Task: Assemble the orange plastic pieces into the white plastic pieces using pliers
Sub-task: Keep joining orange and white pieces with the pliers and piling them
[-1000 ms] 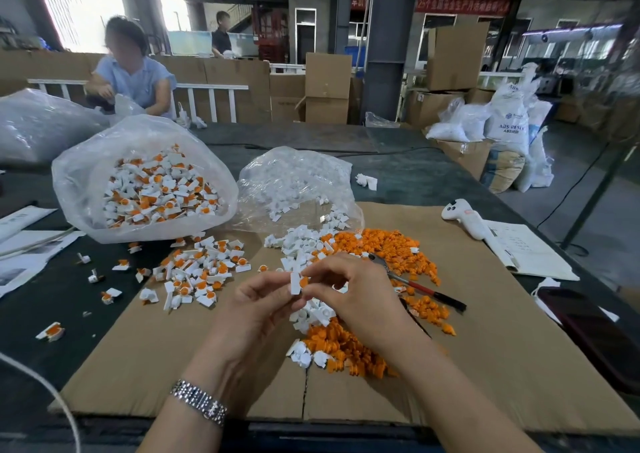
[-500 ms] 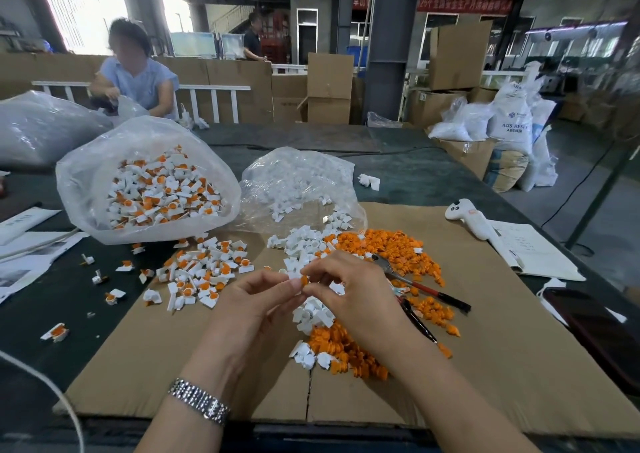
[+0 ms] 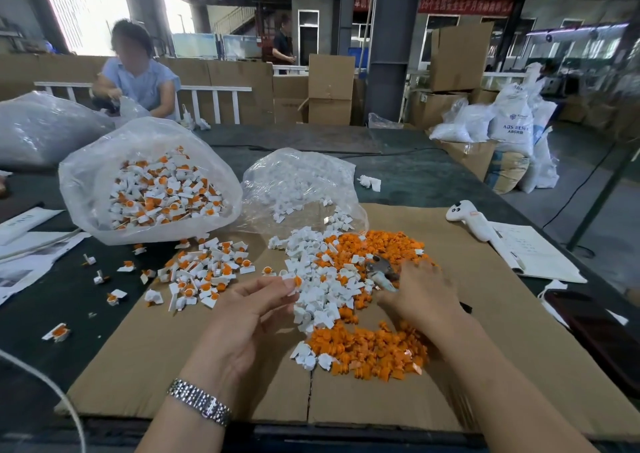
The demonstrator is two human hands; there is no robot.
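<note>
Trouble, if it comes, will come from the small white piece with an orange piece on it (image 3: 293, 283) that the left hand (image 3: 249, 309) pinches between thumb and fingertips (image 3: 284, 290), held up just left of the heap of loose white pieces (image 3: 323, 279). The orange part looks only perched there, not pressed home, so a slack pinch or a tilt could drop it back into the heap, where it would be hard to tell from the rest. The right hand (image 3: 420, 291) is blurred as it reaches down over the pliers (image 3: 379, 269), which lie among the orange pieces (image 3: 377, 248) on the cardboard sheet (image 3: 145, 348); I cannot tell whether its fingers have closed round the handles or only hover over them. A hurried grab could scatter the orange pieces toward the right side of the cardboard, or catch the tool by its metal nose so that it swings awkwardly. If the pliers then bite off-centre, the orange part might go in crooked or shoot out sideways. Finished pieces (image 3: 204, 272) lie in a scatter at the left, spilling from the plastic bag (image 3: 149, 189) on the tabletop (image 3: 415, 175); a stray part flung there would mix unfinished with done.
</note>
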